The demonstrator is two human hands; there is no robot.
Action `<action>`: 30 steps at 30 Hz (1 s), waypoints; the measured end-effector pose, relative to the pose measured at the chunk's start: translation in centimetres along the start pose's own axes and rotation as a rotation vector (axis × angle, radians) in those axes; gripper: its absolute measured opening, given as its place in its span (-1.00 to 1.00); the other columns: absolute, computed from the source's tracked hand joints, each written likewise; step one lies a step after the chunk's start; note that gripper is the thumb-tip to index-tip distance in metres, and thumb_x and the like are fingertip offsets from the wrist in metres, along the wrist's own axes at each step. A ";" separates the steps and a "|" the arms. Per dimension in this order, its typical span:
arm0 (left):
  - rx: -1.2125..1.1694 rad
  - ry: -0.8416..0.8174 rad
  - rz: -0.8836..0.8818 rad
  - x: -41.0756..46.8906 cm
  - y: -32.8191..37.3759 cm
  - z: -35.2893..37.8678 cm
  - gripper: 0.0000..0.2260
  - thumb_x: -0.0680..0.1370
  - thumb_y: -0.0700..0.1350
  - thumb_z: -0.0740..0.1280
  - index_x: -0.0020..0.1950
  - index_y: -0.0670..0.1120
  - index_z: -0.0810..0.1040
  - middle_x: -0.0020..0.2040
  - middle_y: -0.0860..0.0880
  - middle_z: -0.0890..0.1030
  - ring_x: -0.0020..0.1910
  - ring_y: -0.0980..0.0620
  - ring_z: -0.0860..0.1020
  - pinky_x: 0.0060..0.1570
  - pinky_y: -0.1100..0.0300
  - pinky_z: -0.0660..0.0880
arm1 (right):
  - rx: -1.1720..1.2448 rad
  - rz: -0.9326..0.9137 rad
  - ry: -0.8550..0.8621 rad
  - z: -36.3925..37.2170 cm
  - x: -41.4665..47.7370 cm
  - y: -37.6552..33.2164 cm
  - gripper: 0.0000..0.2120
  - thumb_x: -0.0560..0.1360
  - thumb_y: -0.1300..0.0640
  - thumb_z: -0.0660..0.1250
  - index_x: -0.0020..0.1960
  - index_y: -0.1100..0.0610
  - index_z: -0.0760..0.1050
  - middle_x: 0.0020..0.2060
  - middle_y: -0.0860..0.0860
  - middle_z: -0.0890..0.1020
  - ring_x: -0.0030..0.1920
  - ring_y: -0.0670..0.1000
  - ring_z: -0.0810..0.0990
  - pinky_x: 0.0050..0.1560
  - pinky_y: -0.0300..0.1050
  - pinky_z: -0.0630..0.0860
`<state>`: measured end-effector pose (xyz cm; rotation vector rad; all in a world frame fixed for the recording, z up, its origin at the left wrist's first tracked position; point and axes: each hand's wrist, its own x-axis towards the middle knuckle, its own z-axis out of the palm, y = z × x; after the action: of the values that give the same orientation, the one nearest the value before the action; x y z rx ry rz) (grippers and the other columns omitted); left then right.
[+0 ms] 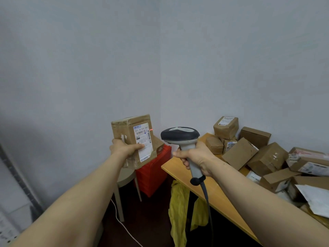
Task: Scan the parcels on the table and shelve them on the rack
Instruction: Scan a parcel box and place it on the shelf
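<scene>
My left hand (124, 148) grips a brown cardboard parcel (124, 131) upright in the air, its white shipping label facing me. A small red laser spot shows at the label's right edge. My right hand (195, 157) holds the handle of a grey and black barcode scanner (179, 135), its head level with the parcel and just right of it. On the wooden table (179, 168) at the right lies a heap of several more cardboard parcels (267, 157) and a white mailer. The rack is only a grey edge at the far left.
A red plastic crate (153, 173) stands in the corner behind a beige stool (124, 177). A yellow bag (178, 211) hangs under the table's front edge. A white cable runs across the dark floor. The scanner's cord drops past the table edge.
</scene>
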<state>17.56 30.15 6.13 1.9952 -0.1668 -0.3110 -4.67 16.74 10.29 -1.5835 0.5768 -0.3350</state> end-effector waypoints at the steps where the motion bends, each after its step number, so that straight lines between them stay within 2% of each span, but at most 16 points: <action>1: -0.001 0.002 -0.003 0.0 0.0 -0.2 -0.17 0.17 0.03 0.66 0.34 -0.16 0.40 0.26 -0.16 0.51 0.22 -0.16 0.51 0.17 -0.13 0.52 | -0.002 -0.002 -0.005 0.1 0.0 0.0 -0.79 0.38 0.28 0.51 -0.32 0.17 0.49 -0.55 0.03 0.45 -0.56 -0.03 0.37 -0.49 -0.22 0.38; 12: -0.039 0.017 -0.023 0.4 -0.8 -1.7 -0.20 0.18 0.01 0.66 0.33 -0.14 0.41 0.25 -0.16 0.52 0.19 -0.17 0.54 0.12 -0.15 0.55 | -0.012 -0.009 -0.051 0.6 0.3 -0.5 -0.78 0.36 0.25 0.53 -0.34 0.18 0.50 -0.55 0.05 0.48 -0.56 -0.03 0.39 -0.49 -0.20 0.40; 16: -0.049 0.011 -0.053 0.3 -0.9 -2.0 -0.22 0.19 -0.01 0.66 0.32 -0.15 0.43 0.24 -0.17 0.53 0.18 -0.21 0.55 0.05 -0.22 0.56 | -0.008 -0.021 -0.068 0.6 0.3 -0.4 -0.75 0.37 0.26 0.52 -0.38 0.16 0.49 -0.55 0.04 0.47 -0.57 -0.03 0.39 -0.51 -0.21 0.39; 23: -0.052 0.012 -0.077 0.4 -0.7 -2.5 -0.24 0.21 -0.03 0.65 0.31 -0.18 0.42 0.22 -0.23 0.53 0.16 -0.23 0.56 -0.01 -0.25 0.57 | -0.024 -0.011 -0.110 0.5 0.2 -0.7 -0.81 0.37 0.25 0.53 -0.30 0.20 0.52 -0.54 0.04 0.47 -0.55 -0.03 0.39 -0.49 -0.20 0.39; 30: -0.105 0.015 -0.068 0.9 -1.0 -2.9 -0.28 0.23 -0.06 0.65 0.30 -0.19 0.44 0.22 -0.20 0.55 0.16 -0.21 0.57 0.05 -0.20 0.56 | -0.020 -0.014 -0.107 0.6 0.4 -0.8 -0.80 0.37 0.25 0.52 -0.28 0.20 0.50 -0.55 0.04 0.46 -0.56 -0.03 0.38 -0.49 -0.21 0.39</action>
<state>19.21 32.85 6.28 1.9018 -0.0714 -0.3412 -3.91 17.02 10.98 -1.6152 0.4884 -0.2542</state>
